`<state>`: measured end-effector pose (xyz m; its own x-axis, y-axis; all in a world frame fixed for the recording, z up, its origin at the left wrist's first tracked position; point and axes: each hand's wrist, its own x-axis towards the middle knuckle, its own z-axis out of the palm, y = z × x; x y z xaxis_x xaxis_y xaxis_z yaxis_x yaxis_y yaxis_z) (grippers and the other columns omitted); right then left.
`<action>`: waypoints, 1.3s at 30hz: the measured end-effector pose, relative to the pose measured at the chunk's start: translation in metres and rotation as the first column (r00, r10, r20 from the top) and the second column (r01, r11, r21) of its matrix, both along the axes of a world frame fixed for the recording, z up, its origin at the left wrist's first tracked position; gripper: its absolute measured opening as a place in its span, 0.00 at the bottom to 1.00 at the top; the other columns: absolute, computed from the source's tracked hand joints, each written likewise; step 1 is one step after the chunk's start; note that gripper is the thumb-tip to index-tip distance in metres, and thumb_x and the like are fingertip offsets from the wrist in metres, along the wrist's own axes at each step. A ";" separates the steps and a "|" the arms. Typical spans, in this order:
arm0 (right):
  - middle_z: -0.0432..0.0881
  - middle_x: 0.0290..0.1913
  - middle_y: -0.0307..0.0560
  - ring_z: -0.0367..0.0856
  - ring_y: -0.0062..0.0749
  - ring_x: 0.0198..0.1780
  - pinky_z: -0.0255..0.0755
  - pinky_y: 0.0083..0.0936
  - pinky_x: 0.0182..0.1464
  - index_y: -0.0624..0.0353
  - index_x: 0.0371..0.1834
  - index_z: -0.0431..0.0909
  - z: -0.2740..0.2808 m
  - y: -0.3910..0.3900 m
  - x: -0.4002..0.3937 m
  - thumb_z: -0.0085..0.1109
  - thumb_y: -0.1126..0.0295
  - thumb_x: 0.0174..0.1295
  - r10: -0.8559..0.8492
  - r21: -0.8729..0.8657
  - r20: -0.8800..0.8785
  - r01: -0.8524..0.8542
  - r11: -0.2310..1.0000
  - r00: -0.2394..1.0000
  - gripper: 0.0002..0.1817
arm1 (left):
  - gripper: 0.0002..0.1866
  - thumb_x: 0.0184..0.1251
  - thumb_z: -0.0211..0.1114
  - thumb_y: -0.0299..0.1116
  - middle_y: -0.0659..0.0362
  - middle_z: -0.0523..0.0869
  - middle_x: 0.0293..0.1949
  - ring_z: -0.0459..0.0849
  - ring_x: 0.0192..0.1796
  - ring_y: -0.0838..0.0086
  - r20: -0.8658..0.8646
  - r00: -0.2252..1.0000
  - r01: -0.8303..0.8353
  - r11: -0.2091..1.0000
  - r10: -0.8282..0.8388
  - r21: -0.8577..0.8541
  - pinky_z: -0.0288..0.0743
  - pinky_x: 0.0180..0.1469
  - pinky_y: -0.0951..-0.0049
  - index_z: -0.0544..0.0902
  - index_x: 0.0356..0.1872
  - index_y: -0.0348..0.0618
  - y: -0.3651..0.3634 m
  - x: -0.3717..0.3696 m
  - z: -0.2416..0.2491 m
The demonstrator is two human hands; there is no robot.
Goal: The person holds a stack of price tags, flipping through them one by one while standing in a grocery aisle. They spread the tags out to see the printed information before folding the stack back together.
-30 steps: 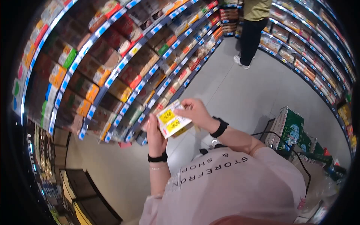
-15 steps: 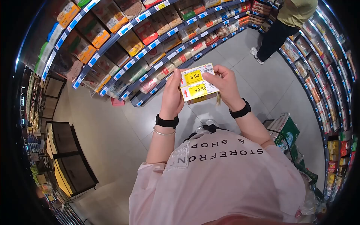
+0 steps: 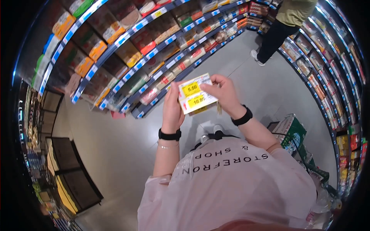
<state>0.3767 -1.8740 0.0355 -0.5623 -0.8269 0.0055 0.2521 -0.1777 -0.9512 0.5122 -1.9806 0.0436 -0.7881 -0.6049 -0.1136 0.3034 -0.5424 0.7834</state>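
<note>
Both hands hold a small stack of price tags (image 3: 197,101) in front of my chest. The tags are white with yellow panels; the top ones read 5.50 and 10.80, with red arrows at the left edge. My left hand (image 3: 172,106) grips their left edge, thumb upright along the side. My right hand (image 3: 223,94) pinches the right edge, its thumb lying across the top tag. Another tag shows partly beneath, its print blurred. Each wrist wears a black band.
Curved shelves (image 3: 127,79) of packaged food with blue-and-white labels run ahead and left. More shelves (image 3: 314,73) line the right side, where a person (image 3: 283,32) in dark trousers stands. A green box (image 3: 295,133) sits by my right elbow; dark-framed bins (image 3: 75,171) stand left.
My hands and the tags have shifted slightly left and down in view, and the tags are tilted a little more. Both hands keep their hold. The shelves have shifted as my head turned.
</note>
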 end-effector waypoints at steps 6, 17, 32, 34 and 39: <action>0.81 0.29 0.37 0.77 0.11 0.30 0.70 0.11 0.31 0.64 0.33 0.78 -0.002 -0.004 -0.009 0.65 0.70 0.57 -0.015 0.011 -0.098 0.016 1.000 0.995 0.09 | 0.24 0.76 0.42 0.49 0.53 0.82 0.44 0.83 0.45 0.72 0.027 0.997 -0.067 0.998 0.067 -0.002 0.77 0.48 0.72 0.72 0.49 0.35 0.002 -0.011 -0.004; 0.82 0.28 0.38 0.77 0.12 0.30 0.70 0.12 0.30 0.66 0.33 0.78 -0.015 0.028 -0.106 0.65 0.68 0.57 -0.060 -0.051 -0.090 0.056 0.997 0.994 0.11 | 0.24 0.76 0.42 0.49 0.53 0.83 0.41 0.83 0.42 0.73 0.088 0.996 -0.007 0.992 0.018 -0.130 0.78 0.45 0.73 0.74 0.48 0.34 0.032 -0.108 0.004; 0.83 0.29 0.42 0.79 0.14 0.28 0.71 0.11 0.29 0.66 0.33 0.77 -0.025 0.190 -0.309 0.64 0.74 0.58 -0.322 -0.081 0.133 0.334 0.939 0.937 0.07 | 0.26 0.76 0.40 0.50 0.54 0.82 0.41 0.83 0.42 0.75 0.187 0.937 0.320 0.940 -0.296 -0.115 0.77 0.46 0.75 0.74 0.48 0.33 0.155 -0.352 -0.005; 0.83 0.29 0.42 0.79 0.14 0.27 0.72 0.11 0.29 0.66 0.33 0.76 -0.031 0.203 -0.323 0.63 0.74 0.58 -0.351 -0.078 0.119 0.361 0.929 0.929 0.07 | 0.26 0.76 0.41 0.51 0.55 0.82 0.41 0.83 0.42 0.76 0.205 0.887 0.438 0.894 -0.414 -0.088 0.77 0.46 0.76 0.75 0.48 0.34 0.162 -0.373 -0.011; 0.82 0.28 0.41 0.78 0.13 0.26 0.70 0.11 0.27 0.65 0.30 0.76 -0.043 0.222 -0.355 0.63 0.75 0.58 -0.460 -0.037 0.145 0.470 0.882 0.876 0.06 | 0.23 0.75 0.45 0.49 0.56 0.82 0.42 0.82 0.43 0.77 0.191 0.868 0.475 0.878 -0.459 -0.050 0.76 0.47 0.77 0.75 0.47 0.35 0.182 -0.418 -0.014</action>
<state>0.0217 -1.6516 -0.0077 -0.8814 -0.4701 -0.0455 0.2430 -0.3688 -0.8972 0.0946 -1.7988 0.0301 -0.9549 -0.1852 -0.2320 -0.1083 -0.5103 0.8531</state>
